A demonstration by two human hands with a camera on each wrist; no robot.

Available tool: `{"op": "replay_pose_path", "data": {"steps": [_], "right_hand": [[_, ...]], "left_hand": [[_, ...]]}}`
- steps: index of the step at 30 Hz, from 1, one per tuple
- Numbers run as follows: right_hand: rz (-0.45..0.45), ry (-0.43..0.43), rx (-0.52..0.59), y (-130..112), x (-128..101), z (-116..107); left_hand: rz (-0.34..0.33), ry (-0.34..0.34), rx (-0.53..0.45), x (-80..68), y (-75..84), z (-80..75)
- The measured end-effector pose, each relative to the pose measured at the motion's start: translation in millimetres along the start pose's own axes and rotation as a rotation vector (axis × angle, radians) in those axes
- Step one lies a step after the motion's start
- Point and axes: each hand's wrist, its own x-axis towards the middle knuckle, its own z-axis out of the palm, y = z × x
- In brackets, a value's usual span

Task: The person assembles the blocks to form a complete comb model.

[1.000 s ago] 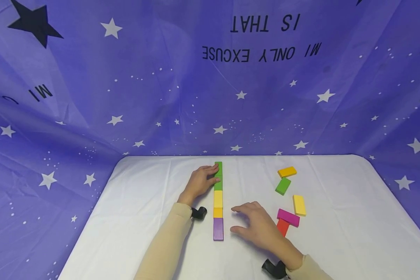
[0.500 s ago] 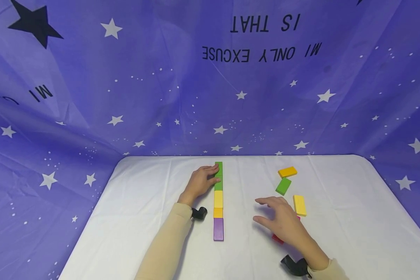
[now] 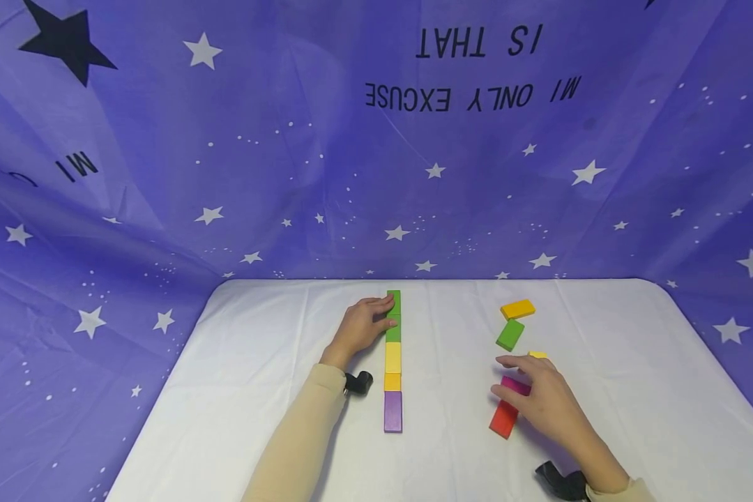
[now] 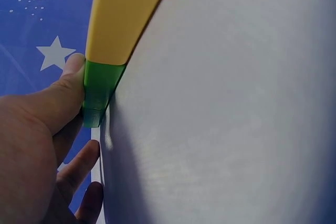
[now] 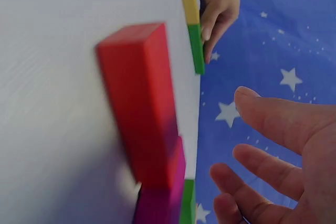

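Note:
A straight row of blocks runs along the table: a far green block, a second green block, a pale yellow block, an orange-yellow block and a purple block. My left hand rests its fingertips and thumb on the two green ones. On the right, my right hand hovers with fingers apart and holds nothing. Beneath and beside it lie a magenta block and a red block, which touch. The hand partly covers a loose yellow block.
Farther back on the right, a loose green block lies close to an orange block. A white cloth covers the table. Behind it hangs a purple star-patterned curtain. Each wrist wears a black camera.
My right hand has moved right, away from the row and over to the magenta and red blocks. My left hand keeps its place on the green blocks.

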Motion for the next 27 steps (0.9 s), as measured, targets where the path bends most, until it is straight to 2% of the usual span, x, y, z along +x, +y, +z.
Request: {"op": "replay_pose_path", "data": {"steps": [6, 18, 27], "right_hand": [[0.009, -0.024, -0.054, 12, -5, -7], [-0.087, -0.11, -0.112, 22, -10, -16], [-0.136, -0.09, -0.142, 19, -3, -9]], "left_hand": [[0.009, 0.009, 0.005, 0.0, -0.9, 1.2], [0.005, 0.004, 0.012, 0.5, -2.5, 2.1], [-0.012, 0.002, 0.007, 0.9, -2.7, 2.5]]}}
